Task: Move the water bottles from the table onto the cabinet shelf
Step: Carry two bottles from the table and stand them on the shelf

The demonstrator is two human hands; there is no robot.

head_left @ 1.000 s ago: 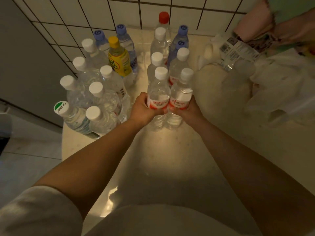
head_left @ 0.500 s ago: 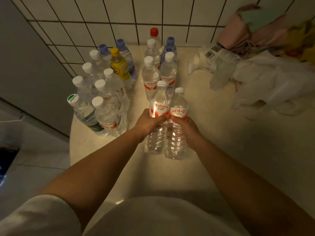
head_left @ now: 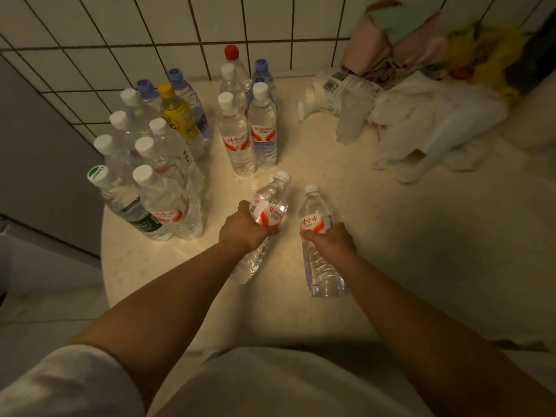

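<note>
just the one head cam, wide-angle, looking steeply down over both forearms at the table (head_left: 391,236); tiled wall (head_left: 120,25) fills the frame's top.

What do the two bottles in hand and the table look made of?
Left-hand bottle and right-hand bottle: thin clear plastic, likely; ribbed see-through walls, white caps, glossy red-and-white labels. Table: hard, smooth, pale speckled surface, perhaps stone or laminate; it shows a soft sheen.

Back-row bottles (head_left: 231,60) half hidden by front ones; clothes pile (head_left: 421,34) cut by top edge; barcode pkg (head_left: 346,85) text illegible
</note>
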